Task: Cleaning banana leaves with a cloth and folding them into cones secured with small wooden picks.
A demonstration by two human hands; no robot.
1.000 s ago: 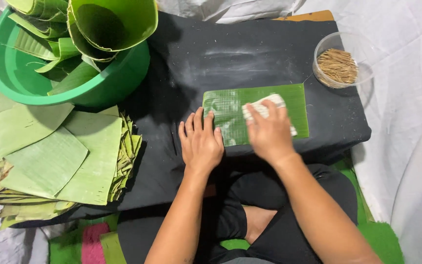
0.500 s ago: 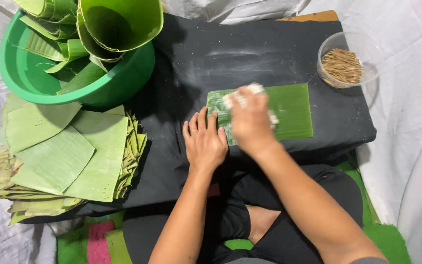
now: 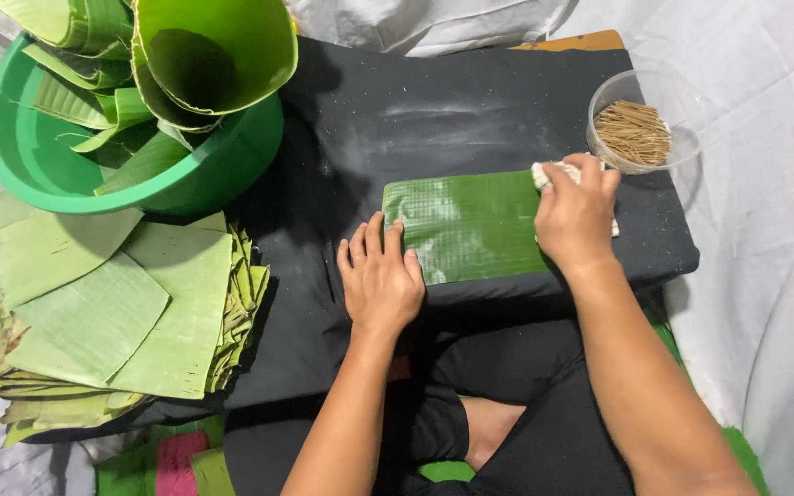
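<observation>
A dark green rectangular banana leaf piece [image 3: 470,225] lies flat on a black cloth-covered table [image 3: 434,110]. My left hand [image 3: 379,276] rests palm down with spread fingers, pressing the leaf's left edge. My right hand [image 3: 576,216] sits on the leaf's right end, closed around a crumpled white cloth [image 3: 549,172] that peeks out above the fingers and at the right side.
A clear plastic bowl of thin brown sticks [image 3: 636,129] stands at the table's right back. A green basin [image 3: 130,174] with rolled leaves sits at the left. A pile of pale cut leaves [image 3: 121,312] lies below it. White sheeting surrounds the table.
My right hand with the cloth slid left across the leaf, then back to its right end. My left hand stayed pressed at the leaf's left edge.
</observation>
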